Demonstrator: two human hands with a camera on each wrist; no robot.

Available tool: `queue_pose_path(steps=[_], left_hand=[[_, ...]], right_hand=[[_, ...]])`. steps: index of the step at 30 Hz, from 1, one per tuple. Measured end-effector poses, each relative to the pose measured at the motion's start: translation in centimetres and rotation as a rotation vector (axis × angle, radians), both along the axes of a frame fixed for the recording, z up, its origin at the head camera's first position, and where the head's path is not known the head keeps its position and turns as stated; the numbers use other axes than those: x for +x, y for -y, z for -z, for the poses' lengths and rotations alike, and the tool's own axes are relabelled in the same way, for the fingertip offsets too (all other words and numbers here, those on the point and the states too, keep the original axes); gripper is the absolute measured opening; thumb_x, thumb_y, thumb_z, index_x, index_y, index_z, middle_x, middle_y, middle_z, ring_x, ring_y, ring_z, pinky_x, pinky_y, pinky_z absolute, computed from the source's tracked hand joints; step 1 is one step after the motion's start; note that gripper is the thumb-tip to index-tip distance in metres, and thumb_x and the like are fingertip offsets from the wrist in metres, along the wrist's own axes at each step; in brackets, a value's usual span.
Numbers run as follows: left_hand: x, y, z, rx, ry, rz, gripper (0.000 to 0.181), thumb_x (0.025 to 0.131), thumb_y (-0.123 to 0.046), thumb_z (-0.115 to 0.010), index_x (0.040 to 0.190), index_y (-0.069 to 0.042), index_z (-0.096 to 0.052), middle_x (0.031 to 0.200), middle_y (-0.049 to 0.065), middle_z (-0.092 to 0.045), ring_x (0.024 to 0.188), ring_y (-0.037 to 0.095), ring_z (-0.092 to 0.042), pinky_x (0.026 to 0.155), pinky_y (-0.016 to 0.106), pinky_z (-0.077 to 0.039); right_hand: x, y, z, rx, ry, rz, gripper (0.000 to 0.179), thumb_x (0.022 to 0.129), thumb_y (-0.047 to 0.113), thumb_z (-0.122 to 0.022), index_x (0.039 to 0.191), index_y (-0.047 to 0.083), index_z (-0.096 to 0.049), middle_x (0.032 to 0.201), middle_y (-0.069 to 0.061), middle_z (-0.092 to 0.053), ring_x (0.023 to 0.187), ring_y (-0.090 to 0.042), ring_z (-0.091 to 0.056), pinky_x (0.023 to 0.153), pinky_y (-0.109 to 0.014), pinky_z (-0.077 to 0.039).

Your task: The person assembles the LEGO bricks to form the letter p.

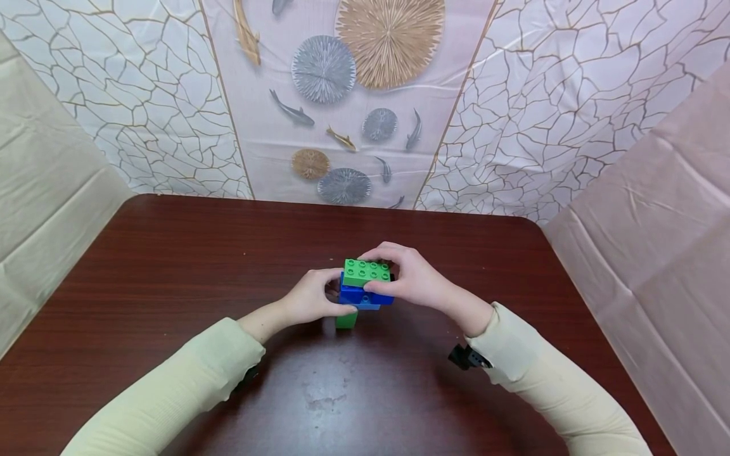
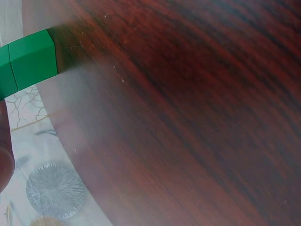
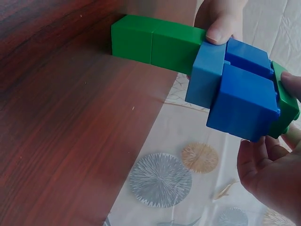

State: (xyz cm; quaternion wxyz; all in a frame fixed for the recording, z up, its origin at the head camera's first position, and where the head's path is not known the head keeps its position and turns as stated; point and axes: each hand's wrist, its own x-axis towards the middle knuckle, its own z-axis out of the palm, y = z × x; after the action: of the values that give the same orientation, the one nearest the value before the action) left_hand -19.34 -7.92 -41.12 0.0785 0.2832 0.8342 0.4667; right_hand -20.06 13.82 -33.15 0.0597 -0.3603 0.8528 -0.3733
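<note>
A stack of toy building bricks stands between both hands near the table's middle. Two green bricks [image 3: 176, 44] form its lower column, with a light blue brick [image 3: 205, 75] above them and dark blue bricks [image 3: 242, 101] over that. Topmost lies a studded green brick [image 1: 359, 273], slightly askew in the head view. My right hand [image 1: 416, 278] pinches this top brick between thumb and fingers. From the left side, my left hand [image 1: 310, 296] grips the stack, its thumb at the light blue brick. The left wrist view catches only the lower green bricks [image 2: 33, 59] and a fingertip.
The dark brown wooden table [image 1: 199, 253] has rounded far corners. Behind it hangs a patterned cloth [image 1: 353, 145], and pale fabric panels [image 1: 644, 209] flank both sides. A small black device [image 1: 470, 356] sits under the right sleeve.
</note>
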Motion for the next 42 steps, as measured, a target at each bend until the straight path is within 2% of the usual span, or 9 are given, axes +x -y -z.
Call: queue_pose_path(steps=[4, 17, 26, 34, 42], left_hand=[[0.00, -0.02, 0.01, 0.007, 0.000, 0.002, 0.051, 0.076, -0.023, -0.078, 0.119, -0.006, -0.058, 0.100, 0.006, -0.068, 0.085, 0.011, -0.063, 0.076, 0.020, -0.053], [0.01, 0.04, 0.01, 0.010, -0.002, -0.004, 0.047, 0.075, -0.021, -0.078, 0.116, -0.007, -0.059, 0.097, 0.005, -0.068, 0.084, 0.011, -0.062, 0.075, 0.020, -0.052], [-0.01, 0.02, 0.03, -0.002, -0.007, -0.006, 0.047, 0.075, -0.022, -0.078, 0.116, -0.007, -0.060, 0.096, 0.004, -0.069, 0.083, 0.009, -0.063, 0.074, 0.020, -0.052], [0.03, 0.05, 0.08, 0.003, -0.009, 0.000, 0.047, 0.076, -0.022, -0.078, 0.116, -0.007, -0.059, 0.095, 0.004, -0.068, 0.081, 0.009, -0.062, 0.074, 0.020, -0.052], [-0.05, -0.03, 0.03, 0.011, -0.021, -0.002, 0.046, 0.075, -0.021, -0.079, 0.114, -0.007, -0.060, 0.093, 0.004, -0.068, 0.080, 0.009, -0.062, 0.073, 0.020, -0.052]], right_hand=[[0.13, 0.08, 0.01, -0.005, 0.001, -0.005, 0.037, 0.080, 0.017, -0.074, 0.115, 0.010, -0.064, 0.102, -0.004, -0.062, 0.088, -0.013, -0.055, 0.074, -0.031, -0.051], [0.07, 0.12, 0.16, 0.022, -0.040, -0.049, 0.037, 0.081, 0.016, -0.073, 0.116, 0.010, -0.064, 0.103, -0.004, -0.061, 0.086, -0.012, -0.054, 0.071, -0.024, -0.050], [0.21, 0.08, 0.13, 0.053, -0.087, -0.044, 0.040, 0.078, 0.016, -0.076, 0.116, 0.009, -0.065, 0.096, -0.003, -0.060, 0.083, -0.011, -0.053, 0.069, -0.023, -0.049], [0.24, 0.10, 0.18, 0.065, -0.092, -0.035, 0.042, 0.077, 0.018, -0.077, 0.116, 0.009, -0.066, 0.093, -0.002, -0.059, 0.080, -0.010, -0.052, 0.067, -0.022, -0.048], [0.20, 0.20, 0.50, 0.068, -0.076, -0.056, 0.040, 0.079, 0.019, -0.074, 0.117, 0.010, -0.063, 0.102, -0.003, -0.062, 0.089, -0.012, -0.054, 0.074, -0.025, -0.049]])
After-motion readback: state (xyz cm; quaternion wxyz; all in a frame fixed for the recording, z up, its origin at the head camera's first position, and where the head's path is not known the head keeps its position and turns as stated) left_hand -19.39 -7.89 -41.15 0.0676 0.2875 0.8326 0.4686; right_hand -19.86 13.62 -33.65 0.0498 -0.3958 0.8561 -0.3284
